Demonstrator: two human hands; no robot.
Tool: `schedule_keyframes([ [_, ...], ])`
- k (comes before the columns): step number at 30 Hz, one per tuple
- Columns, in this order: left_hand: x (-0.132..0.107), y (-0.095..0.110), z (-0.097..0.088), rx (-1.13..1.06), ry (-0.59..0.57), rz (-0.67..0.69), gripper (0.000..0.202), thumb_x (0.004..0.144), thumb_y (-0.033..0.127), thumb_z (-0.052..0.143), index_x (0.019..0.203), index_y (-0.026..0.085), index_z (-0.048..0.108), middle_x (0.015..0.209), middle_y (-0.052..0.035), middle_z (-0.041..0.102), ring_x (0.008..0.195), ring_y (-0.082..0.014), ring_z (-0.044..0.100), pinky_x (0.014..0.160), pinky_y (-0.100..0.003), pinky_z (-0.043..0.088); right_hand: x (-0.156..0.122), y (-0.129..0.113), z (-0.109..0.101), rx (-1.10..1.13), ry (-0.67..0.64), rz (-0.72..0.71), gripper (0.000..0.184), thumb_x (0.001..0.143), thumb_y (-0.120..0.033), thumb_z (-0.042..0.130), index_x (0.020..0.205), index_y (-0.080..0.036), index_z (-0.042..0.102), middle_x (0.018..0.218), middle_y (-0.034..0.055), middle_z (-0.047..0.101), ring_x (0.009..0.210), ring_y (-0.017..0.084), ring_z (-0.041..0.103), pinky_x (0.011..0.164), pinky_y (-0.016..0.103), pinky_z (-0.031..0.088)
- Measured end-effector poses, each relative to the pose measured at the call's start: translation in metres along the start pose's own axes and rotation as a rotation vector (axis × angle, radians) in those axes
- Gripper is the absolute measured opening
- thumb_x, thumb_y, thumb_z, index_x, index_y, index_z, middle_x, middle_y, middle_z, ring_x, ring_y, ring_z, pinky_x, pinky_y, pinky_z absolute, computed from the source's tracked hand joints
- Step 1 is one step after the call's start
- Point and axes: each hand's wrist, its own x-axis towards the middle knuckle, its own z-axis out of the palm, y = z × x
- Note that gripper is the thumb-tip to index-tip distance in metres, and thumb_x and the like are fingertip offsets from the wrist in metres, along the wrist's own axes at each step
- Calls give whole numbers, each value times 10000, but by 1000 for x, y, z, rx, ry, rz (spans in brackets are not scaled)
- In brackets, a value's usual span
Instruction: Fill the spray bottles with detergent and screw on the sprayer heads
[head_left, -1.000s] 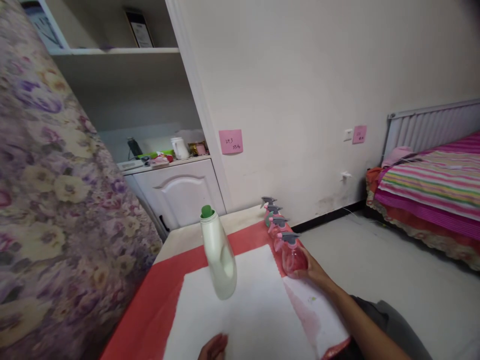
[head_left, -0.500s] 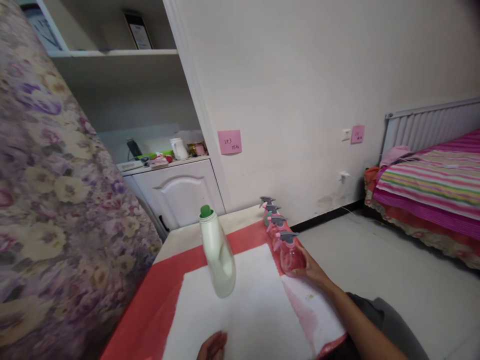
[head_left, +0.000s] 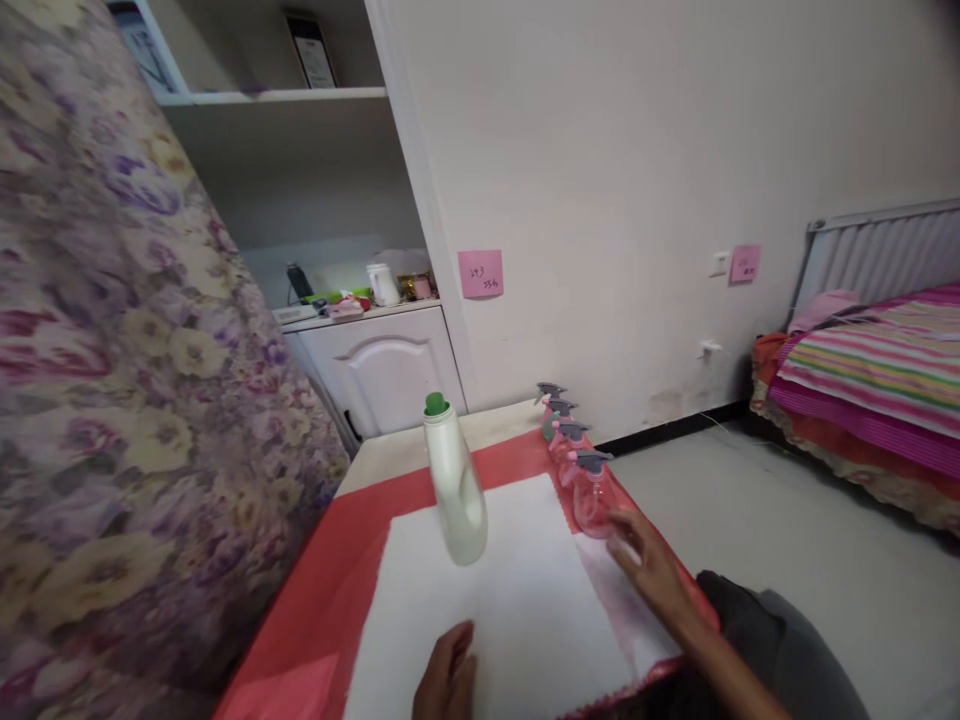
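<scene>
At the right edge of the table, several clear spray bottles with pink and grey trigger heads stand in a row. Beside the nearest spray bottle [head_left: 592, 505] is my right hand [head_left: 641, 560], open, its fingers apart and around nothing. My left hand [head_left: 448, 675] rests low over the white cloth [head_left: 525, 590], fingers loosely bent and thumb apart, with nothing visible in it. In front of both hands, a pale green jug-like bottle [head_left: 457, 490] with a built-in handle stands upright. Something green [head_left: 435, 404] sits in its mouth.
A red cover [head_left: 296, 590] lies under the white cloth. Flowered curtain [head_left: 150, 400] hangs at the left. A white cabinet [head_left: 397, 365] with small items stands behind, and a bed [head_left: 885, 370] is at the far right.
My right hand has let go of the nearest spray bottle and drawn back toward me. My left hand has come further into view. The whole view has shifted slightly.
</scene>
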Motion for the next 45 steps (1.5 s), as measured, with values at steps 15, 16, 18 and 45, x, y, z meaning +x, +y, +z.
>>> schedule_keyframes([
  [15,-13,-50,-32,1033,76,365,518,904,410,458,1378,203,497,1464,-116,491,1334,-325,467,1064,-530,394,-120,11,119,-364,-331,-556,558,825,-133,567,1353,-269,448,1386,145,563,1295,294,519,1018,475,507],
  [16,-15,-51,-35,1045,77,361,526,901,416,461,1381,205,493,1462,-113,495,1330,-324,472,1063,-526,390,-120,10,117,-370,-336,-557,548,828,-135,568,1347,-272,456,1378,138,572,1290,289,525,1017,468,510],
  [18,-19,-53,-38,1060,84,375,534,896,426,467,1385,211,488,1452,-103,509,1322,-315,484,1060,-507,390,-121,10,115,-387,-349,-548,521,841,-148,564,1340,-267,474,1372,135,579,1285,282,532,1014,453,516],
  [45,-56,-37,-71,1034,-12,36,625,856,399,515,1432,180,410,1539,-134,323,1418,-340,326,1124,-547,305,-130,22,109,-452,-419,-437,405,875,-282,563,1280,-292,590,1336,101,616,1238,301,574,1000,485,539],
])
